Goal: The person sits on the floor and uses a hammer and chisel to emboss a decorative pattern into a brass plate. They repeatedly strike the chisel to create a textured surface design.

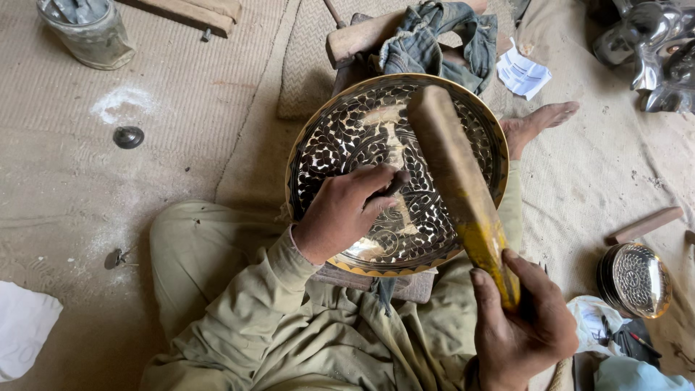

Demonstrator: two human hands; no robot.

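Engraved plate [340, 137]: round brass plate with a gold rim and a dense black-and-silver leaf pattern, tilted toward the person and propped on a wooden block [405, 284] over the lap; this is the landmark for every place below.
Left hand [346, 208]: laid on the plate's lower left part, fingers curled around a thin dark tool [394, 184] whose tip meets the plate near its centre.
Left grip: pressed together, pinching the dark tool; the plate lies directly under this grip and touches the hand.
Right hand [523, 318]: below and to the right of the plate's rim, off the plate.
Right grip: closed around the yellowed lower end of a wooden mallet [456, 174].
Mallet: slants up from the right hand across the plate's right half, its broad head over the upper middle of the plate; whether the head touches the metal cannot be told.
Blue cloth [434, 40]: bunched just beyond the plate's far rim, against a wooden piece.
Bare foot [539, 122]: just right of the plate's upper right edge.
Small engraved dish [638, 279]: well to the right of the plate, on the floor near a wooden stick [644, 226].
Tin can [87, 30]: far to the upper left of the plate.
Floor [174, 108]: woven matting with white powder smudges, left of the plate.
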